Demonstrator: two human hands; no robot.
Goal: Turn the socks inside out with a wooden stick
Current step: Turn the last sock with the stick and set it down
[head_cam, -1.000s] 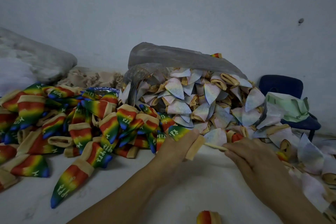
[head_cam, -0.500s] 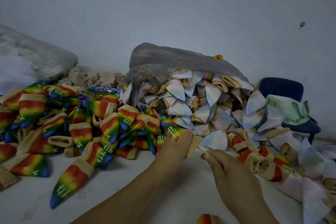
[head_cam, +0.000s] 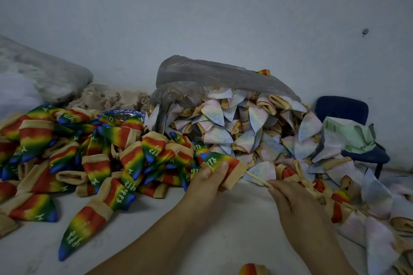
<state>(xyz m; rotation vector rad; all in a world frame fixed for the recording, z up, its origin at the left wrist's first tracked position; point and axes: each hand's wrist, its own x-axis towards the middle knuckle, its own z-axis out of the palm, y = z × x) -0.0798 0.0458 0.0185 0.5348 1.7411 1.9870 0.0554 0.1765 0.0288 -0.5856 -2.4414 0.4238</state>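
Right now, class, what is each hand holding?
Left hand: grips a rainbow sock.
Right hand: pinches the wooden stick, its tip at the sock's cuff.

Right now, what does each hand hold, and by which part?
Left hand grips the rainbow sock near its tan cuff; right hand pinches the wooden stick at its near end.

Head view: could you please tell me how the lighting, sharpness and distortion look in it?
In the head view the light is dim, flat and bluish, with only soft shadows below the left hand and right hand. There is no harsh glare, even on the plastic bag. The rainbow sock and wooden stick look reasonably sharp. The corners look stretched and softer, as with a wide-angle lens.
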